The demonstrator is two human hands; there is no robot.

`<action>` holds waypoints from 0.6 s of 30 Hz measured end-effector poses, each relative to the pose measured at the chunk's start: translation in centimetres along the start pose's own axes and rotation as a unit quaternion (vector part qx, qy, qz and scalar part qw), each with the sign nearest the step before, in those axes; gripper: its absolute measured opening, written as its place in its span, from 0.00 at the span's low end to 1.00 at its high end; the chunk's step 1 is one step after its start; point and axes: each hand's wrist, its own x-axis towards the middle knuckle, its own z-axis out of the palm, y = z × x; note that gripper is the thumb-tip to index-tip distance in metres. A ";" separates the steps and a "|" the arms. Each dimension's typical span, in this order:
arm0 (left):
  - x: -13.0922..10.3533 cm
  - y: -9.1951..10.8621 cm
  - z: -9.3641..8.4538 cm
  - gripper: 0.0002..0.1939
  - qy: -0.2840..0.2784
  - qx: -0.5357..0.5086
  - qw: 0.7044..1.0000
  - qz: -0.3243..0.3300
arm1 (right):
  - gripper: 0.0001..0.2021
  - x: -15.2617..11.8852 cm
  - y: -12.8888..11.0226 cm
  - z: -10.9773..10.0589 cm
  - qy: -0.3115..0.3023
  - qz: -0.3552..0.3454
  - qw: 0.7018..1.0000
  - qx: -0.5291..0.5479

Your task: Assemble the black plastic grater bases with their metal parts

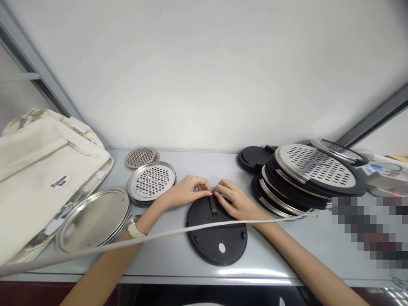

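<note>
A round black plate (216, 242) lies on the grey table, with a narrow strip near its top, two small knobs and a white spot lower down. At its far edge, my left hand (189, 190) and my right hand (235, 199) meet, thumbs and fingers pinched together. A tiny shiny piece shows between the fingertips, too small to name. The right hand rests partly over the plate's upper right. To the left is a stack of round perforated metal discs (153, 180); to the right stand stacked black plates with a slotted metal disc (331, 170) on top.
Plain metal discs (95, 221) lie at the left beside a cream bag (41, 170). Small grater discs (140, 157) sit at the back left, black round parts (255, 157) at the back right. A pale cord (159, 236) crosses the view in front of the forearms.
</note>
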 end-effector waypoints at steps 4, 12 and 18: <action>0.0 0.2 0.0 0.10 0.007 -0.023 1.000 -0.019 | 0.09 0.0 0.0 0.0 -0.003 0.003 1.000 -0.003; 0.0 0.2 -0.1 0.08 0.020 -0.018 0.999 -0.019 | 0.10 0.1 0.0 0.1 0.005 0.006 1.000 0.007; 0.0 0.3 0.1 0.07 0.022 -0.007 1.000 0.007 | 0.16 0.4 -0.1 0.5 0.028 0.113 0.993 0.005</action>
